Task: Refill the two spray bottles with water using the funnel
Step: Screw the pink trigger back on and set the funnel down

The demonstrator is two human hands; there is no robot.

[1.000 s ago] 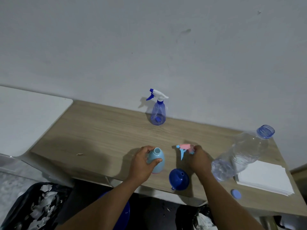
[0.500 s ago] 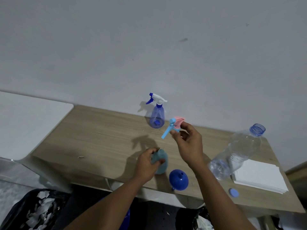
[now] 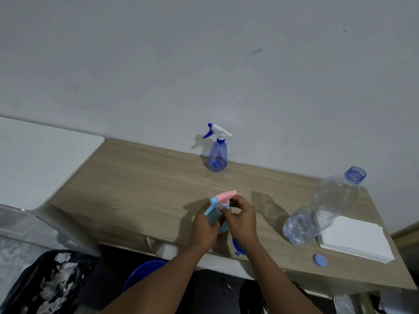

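Spray bottles are both on the tabletop (image 3: 147,184): the light-blue spray bottle (image 3: 213,216) stands near the front edge, between the two hands, and the dark-blue spray bottle (image 3: 217,158) stands well apart from it at the back, close against the wall (image 3: 204,64), with its white-and-blue trigger head in place. The left hand (image 3: 204,231) wraps around the body of the light-blue spray bottle from the left side, fingers curled about it. The right hand (image 3: 242,223) is pressed close against the left one, and its thumb and fingertips pinch the collar of the pink-and-blue trigger head (image 3: 224,197), which sits on top of the bottle's neck with its blue lever slanting down to the left. Whether the head is screwed tight cannot be told. The blue funnel (image 3: 237,247) lies on the tabletop just beneath the right wrist, mostly hidden by it, only a sliver of rim and its small tab showing. To the right stands a large clear water bottle (image 3: 322,209) with its neck uncapped, its base just beside a stack of white paper (image 3: 356,241). A small blue cap (image 3: 319,260) lies near the front edge in front of that stack. Below the tabletop, a blue basin (image 3: 145,271) shows behind the left forearm, and a black bag (image 3: 18,298) of torn paper scraps fills the lower left corner.
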